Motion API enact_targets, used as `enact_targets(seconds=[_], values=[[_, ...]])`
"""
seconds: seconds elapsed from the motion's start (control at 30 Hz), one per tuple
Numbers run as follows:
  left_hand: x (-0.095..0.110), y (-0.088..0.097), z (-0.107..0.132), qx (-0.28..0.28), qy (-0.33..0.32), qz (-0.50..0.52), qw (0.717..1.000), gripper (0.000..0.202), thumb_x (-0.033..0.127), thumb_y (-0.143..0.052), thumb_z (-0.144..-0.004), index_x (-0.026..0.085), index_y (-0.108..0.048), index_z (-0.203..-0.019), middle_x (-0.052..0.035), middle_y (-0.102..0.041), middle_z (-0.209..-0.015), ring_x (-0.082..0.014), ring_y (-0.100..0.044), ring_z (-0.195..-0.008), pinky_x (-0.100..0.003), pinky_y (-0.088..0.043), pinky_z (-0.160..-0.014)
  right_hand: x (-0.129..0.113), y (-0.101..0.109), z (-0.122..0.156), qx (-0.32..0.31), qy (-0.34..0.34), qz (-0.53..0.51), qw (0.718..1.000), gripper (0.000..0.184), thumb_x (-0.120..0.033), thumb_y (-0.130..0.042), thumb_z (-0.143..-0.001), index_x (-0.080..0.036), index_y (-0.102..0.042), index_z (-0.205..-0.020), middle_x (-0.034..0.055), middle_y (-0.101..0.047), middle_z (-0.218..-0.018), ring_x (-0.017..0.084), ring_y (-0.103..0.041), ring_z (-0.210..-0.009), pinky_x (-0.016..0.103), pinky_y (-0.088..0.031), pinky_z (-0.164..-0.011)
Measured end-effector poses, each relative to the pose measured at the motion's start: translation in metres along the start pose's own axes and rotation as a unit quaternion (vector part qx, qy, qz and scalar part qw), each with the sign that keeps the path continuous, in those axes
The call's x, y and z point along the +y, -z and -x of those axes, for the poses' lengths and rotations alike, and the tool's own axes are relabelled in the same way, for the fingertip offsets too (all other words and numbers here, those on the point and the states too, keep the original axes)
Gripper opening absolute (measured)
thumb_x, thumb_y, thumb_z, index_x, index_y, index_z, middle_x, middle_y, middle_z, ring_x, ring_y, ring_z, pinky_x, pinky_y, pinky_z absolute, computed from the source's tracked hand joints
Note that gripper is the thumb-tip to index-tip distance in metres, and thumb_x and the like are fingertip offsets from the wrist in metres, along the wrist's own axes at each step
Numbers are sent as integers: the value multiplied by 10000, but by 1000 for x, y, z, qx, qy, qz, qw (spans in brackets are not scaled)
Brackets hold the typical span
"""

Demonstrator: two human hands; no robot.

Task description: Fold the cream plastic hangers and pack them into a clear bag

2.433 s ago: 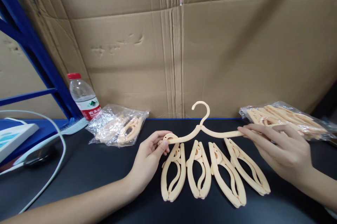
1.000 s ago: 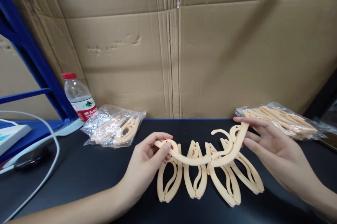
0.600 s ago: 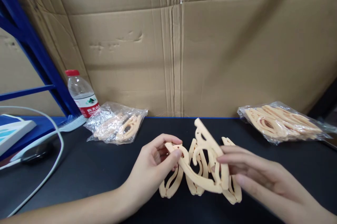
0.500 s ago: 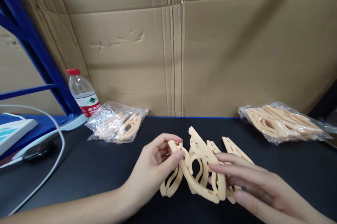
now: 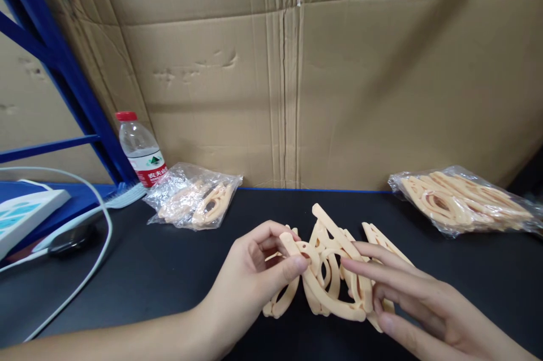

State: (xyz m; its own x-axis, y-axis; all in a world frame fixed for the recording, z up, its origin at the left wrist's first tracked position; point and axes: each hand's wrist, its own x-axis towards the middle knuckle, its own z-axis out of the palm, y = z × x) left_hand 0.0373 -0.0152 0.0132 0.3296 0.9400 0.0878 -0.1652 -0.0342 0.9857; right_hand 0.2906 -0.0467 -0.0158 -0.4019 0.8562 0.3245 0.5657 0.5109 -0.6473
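L hand (image 5: 252,279) pinching, R hand (image 5: 424,299) lightly grasping: cream plastic folding hanger (image 5: 339,308) now bent to a V.
L thumb + fingers grip one arm's end; R fingers loosely hold the other arm. Approx 2 sec ago arms were spread nearly straight; now swung close tog., so the fold looks mostly done, tho arms aren't flush. Matte finish, smooth curved bars, cut-outs nr tips, V's point low by R hand. It's over black counter (image 5: 178,282), overlapping folded cream plastic hangers (image 5: 279,310); can't tell if touching. Far R: full, crinkly clear plastic bag (image 5: 462,202).
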Motion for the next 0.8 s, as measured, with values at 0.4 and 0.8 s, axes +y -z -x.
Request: enact_targets(seconds=[0.4, 0.8], values=[[4, -3, 3, -36, -34, -41, 998, 163, 260, -683, -817, 176, -563, -888, -28, -619, -874, -147, -583, -846, -273, -478, -777, -19, -1, 1, -17, 37, 11, 999, 421, -372, -588, -844, -354, -586, -1264, 4, -563, -1333, 263, -502, -1248, 309, -530, -916], [6, -2, -2, -10, -3, -52, 999, 298, 309, -696, -787, 165, -570, -1016, -50, -650, -891, -167, -601, -855, -284, -478, -791, 5, -3, -5, -79, 51, -56, 994, 474, -479, -653, -731, -387, -633, -1196, 14, -635, -1233, 309, -536, -1207, 350, -572, -821]])
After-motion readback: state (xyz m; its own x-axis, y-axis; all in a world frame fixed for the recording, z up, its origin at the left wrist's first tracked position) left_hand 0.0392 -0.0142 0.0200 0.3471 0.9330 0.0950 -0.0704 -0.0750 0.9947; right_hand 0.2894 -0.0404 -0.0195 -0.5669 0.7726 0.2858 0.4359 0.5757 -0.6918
